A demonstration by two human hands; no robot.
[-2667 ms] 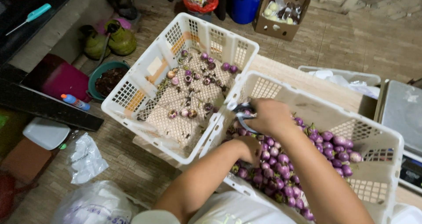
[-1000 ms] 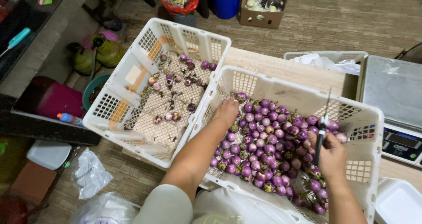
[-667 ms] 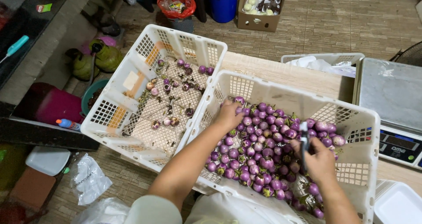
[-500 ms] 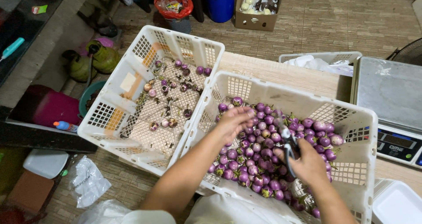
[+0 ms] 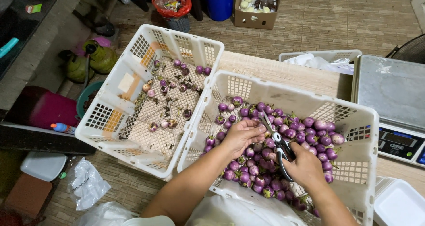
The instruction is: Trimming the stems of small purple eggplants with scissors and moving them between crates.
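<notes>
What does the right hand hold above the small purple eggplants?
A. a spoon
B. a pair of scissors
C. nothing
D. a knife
B: the right hand grips a pair of scissors with black handles, its blades pointing toward the left hand over the eggplants.

A pale wooden table (image 5: 265, 68) bore two white perforated plastic crates (image 5: 133, 97) (image 5: 354, 119), with a grey digital scale (image 5: 394, 97) right of them.
</notes>
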